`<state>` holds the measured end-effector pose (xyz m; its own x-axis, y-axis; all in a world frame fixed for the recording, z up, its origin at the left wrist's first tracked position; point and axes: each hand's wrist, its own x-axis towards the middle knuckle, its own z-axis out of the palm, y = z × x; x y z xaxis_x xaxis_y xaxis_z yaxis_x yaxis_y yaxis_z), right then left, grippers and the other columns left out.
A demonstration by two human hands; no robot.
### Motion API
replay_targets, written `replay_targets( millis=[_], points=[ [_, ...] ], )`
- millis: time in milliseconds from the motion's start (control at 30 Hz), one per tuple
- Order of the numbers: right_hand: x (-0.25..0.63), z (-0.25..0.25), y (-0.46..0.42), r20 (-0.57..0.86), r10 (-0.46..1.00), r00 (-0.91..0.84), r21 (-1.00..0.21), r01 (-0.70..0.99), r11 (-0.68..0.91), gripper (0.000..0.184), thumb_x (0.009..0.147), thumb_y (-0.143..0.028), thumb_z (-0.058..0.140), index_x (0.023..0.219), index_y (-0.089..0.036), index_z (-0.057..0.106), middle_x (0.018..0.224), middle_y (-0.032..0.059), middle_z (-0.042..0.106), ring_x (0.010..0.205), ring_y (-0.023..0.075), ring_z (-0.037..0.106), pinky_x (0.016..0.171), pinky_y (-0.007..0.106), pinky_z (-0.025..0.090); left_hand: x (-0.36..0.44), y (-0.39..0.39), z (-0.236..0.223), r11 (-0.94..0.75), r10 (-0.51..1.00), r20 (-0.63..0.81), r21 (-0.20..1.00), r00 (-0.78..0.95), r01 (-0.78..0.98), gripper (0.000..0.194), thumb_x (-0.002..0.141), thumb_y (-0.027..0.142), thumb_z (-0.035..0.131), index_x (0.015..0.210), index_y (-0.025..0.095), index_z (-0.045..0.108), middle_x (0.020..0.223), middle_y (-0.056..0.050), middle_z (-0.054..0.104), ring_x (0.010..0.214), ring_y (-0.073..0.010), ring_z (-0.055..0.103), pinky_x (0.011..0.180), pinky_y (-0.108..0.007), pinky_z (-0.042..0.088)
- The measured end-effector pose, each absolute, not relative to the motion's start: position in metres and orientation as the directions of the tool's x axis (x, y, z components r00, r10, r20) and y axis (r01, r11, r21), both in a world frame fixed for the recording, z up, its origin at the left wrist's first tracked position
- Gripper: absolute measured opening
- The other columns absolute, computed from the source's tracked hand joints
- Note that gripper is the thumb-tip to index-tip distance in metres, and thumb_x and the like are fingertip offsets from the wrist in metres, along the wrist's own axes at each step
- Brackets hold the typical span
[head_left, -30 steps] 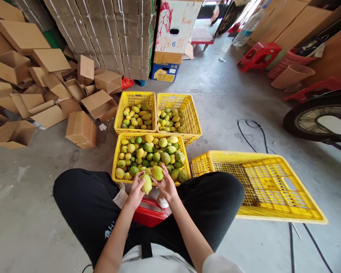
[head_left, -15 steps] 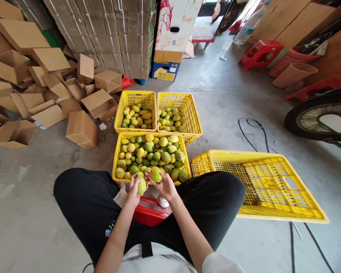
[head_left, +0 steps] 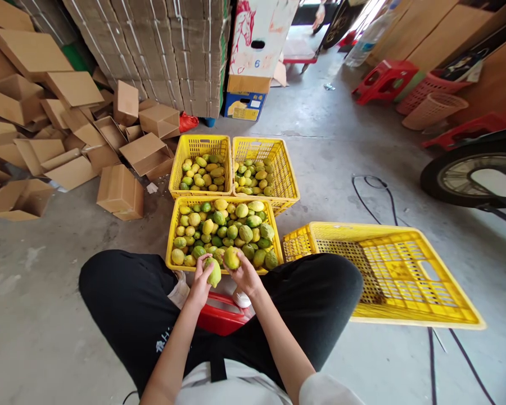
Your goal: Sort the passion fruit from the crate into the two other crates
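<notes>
My left hand (head_left: 200,284) is closed around a yellow-green lemon (head_left: 213,274). Held in the fingers of my right hand (head_left: 246,277) is a second, yellower lemon (head_left: 231,258), a little higher and to the right of the first. Both hands are between my knees, over the near edge of a yellow crate (head_left: 171,230). Many lemons (head_left: 221,232), from green to yellow, fill that crate. The undersides of both held fruits are hidden by my fingers.
Two more yellow crates, one back left (head_left: 200,145) and one back right (head_left: 287,169), hold lemons. Another yellow crate (head_left: 398,270) lies by my right knee. Cardboard boxes (head_left: 120,191) are heaped at left. A black cable (head_left: 391,197) and a wheel (head_left: 459,174) are at right.
The lemon in my left hand has shifted slightly up and right and tilted. The lemon in my right hand has turned and now looks yellower. Both remain held.
</notes>
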<state>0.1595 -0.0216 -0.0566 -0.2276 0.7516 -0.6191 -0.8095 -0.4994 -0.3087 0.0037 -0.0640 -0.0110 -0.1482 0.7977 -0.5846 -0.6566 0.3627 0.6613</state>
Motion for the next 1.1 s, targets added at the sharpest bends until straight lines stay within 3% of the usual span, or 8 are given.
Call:
replay_targets(
  millis=[200, 333, 500, 633, 733, 833, 967, 1100],
  points=[
    [0.155, -0.060, -0.029, -0.585, 0.743, -0.326, -0.320, -0.749, -0.581, 0.035, 0.086, -0.022, 0.089, 0.117, -0.024, 0.075, 0.116, 0.0043, 0.084, 0.117, 0.0224, 0.080, 0.097, 0.034, 0.070, 0.004, -0.063, -0.002, 0.353, 0.788, -0.592, 0.660, -0.170, -0.664, 0.050, 0.067, 0.017, 0.098, 0.106, 0.026, 0.068, 0.112, -0.001, 0.070, 0.090, -0.0141, 0.069, 0.072, -0.021, 0.054],
    [0.159, -0.053, -0.026, -0.593, 0.743, -0.310, -0.305, -0.767, -0.564, 0.038, 0.083, -0.021, 0.091, 0.117, -0.024, 0.074, 0.117, 0.0050, 0.083, 0.118, 0.0253, 0.081, 0.094, 0.036, 0.071, 0.002, -0.063, -0.005, 0.386, 0.745, -0.654, 0.584, -0.132, -0.714, 0.050, 0.071, 0.026, 0.095, 0.110, 0.027, 0.065, 0.114, -0.003, 0.073, 0.101, -0.0218, 0.075, 0.087, -0.032, 0.061],
    [0.161, -0.042, -0.024, -0.577, 0.758, -0.304, -0.252, -0.817, -0.519, 0.032, 0.085, -0.032, 0.085, 0.113, -0.021, 0.073, 0.113, 0.0110, 0.083, 0.132, 0.0352, 0.076, 0.102, 0.054, 0.069, 0.002, -0.060, -0.010, 0.339, 0.751, -0.650, 0.532, -0.117, -0.776, 0.037, 0.082, 0.029, 0.079, 0.117, 0.022, 0.069, 0.121, -0.011, 0.077, 0.124, -0.0296, 0.073, 0.093, -0.035, 0.061],
    [0.160, -0.035, -0.022, -0.538, 0.779, -0.320, -0.238, -0.829, -0.506, 0.032, 0.083, -0.032, 0.079, 0.112, -0.020, 0.074, 0.112, 0.0139, 0.083, 0.139, 0.0390, 0.071, 0.113, 0.065, 0.061, 0.003, -0.061, -0.006, 0.367, 0.770, -0.630, 0.568, -0.102, -0.736, 0.043, 0.080, 0.032, 0.086, 0.120, 0.023, 0.073, 0.128, -0.011, 0.076, 0.117, -0.0294, 0.074, 0.087, -0.035, 0.061],
    [0.161, -0.035, -0.021, -0.553, 0.784, -0.282, -0.257, -0.838, -0.482, 0.033, 0.086, -0.034, 0.076, 0.117, -0.021, 0.073, 0.113, 0.0123, 0.083, 0.130, 0.0347, 0.075, 0.111, 0.060, 0.064, 0.002, -0.062, -0.001, 0.391, 0.776, -0.621, 0.615, -0.114, -0.685, 0.048, 0.073, 0.033, 0.096, 0.115, 0.022, 0.075, 0.118, -0.007, 0.075, 0.097, -0.0212, 0.072, 0.072, -0.026, 0.056],
    [0.165, -0.040, -0.021, -0.602, 0.768, -0.219, -0.265, -0.853, -0.451, 0.030, 0.090, -0.035, 0.077, 0.118, -0.026, 0.072, 0.106, 0.0058, 0.083, 0.113, 0.0286, 0.081, 0.100, 0.050, 0.071, 0.000, -0.063, 0.003, 0.401, 0.769, -0.623, 0.647, -0.147, -0.648, 0.047, 0.065, 0.025, 0.099, 0.104, 0.023, 0.073, 0.106, -0.002, 0.071, 0.082, -0.0144, 0.066, 0.064, -0.023, 0.053],
    [0.165, -0.044, -0.022, -0.634, 0.740, -0.223, -0.281, -0.826, -0.490, 0.024, 0.085, -0.030, 0.084, 0.106, -0.025, 0.072, 0.096, 0.0037, 0.082, 0.108, 0.0296, 0.082, 0.083, 0.040, 0.074, 0.000, -0.063, 0.005, 0.363, 0.766, -0.621, 0.628, -0.163, -0.688, 0.048, 0.062, 0.023, 0.100, 0.101, 0.023, 0.071, 0.103, 0.000, 0.069, 0.086, -0.0154, 0.067, 0.075, -0.028, 0.060],
    [0.157, -0.042, -0.024, -0.593, 0.757, -0.273, -0.320, -0.783, -0.534, 0.024, 0.083, -0.028, 0.085, 0.104, -0.024, 0.074, 0.103, 0.0066, 0.083, 0.120, 0.0327, 0.080, 0.089, 0.043, 0.073, 0.001, -0.061, 0.005, 0.373, 0.745, -0.656, 0.561, -0.122, -0.739, 0.044, 0.067, 0.023, 0.098, 0.102, 0.021, 0.070, 0.097, -0.002, 0.073, 0.092, -0.0193, 0.073, 0.091, -0.040, 0.066]
  ],
)
